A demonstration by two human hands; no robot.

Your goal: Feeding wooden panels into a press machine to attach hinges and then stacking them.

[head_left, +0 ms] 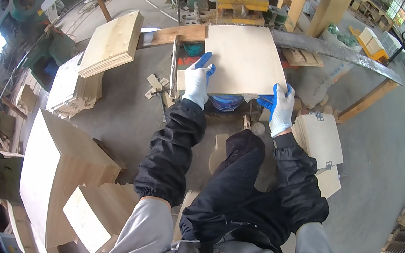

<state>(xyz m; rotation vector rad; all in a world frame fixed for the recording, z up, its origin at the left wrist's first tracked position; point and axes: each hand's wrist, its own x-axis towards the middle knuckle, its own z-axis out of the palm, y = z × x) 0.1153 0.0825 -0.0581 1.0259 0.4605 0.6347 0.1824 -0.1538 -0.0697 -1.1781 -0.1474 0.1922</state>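
Both my hands wear white gloves with blue coated fingers. Between them is a pale, roughly square plywood panel [244, 57], lying below the front of a red and yellow machine [242, 2]. My left hand [197, 83] is closed on the panel's left edge, with blue fingertips on its upper face. At the near right corner, my right hand [281, 108] grips the panel, some of its fingers partly hidden. The panel's far edge reaches the machine's base. A metal rod [175, 68] stands just left of my left hand.
Stacked wooden boards [109, 43] stand at far left, with larger stacks [70, 167] nearer. Right of my leg are upright panels with metal hinges [319, 138]. A long metal-edged beam [338, 51] runs out rightward. A blue bucket [227, 103] sits under the panel. Wood scraps [155, 84] lie left.
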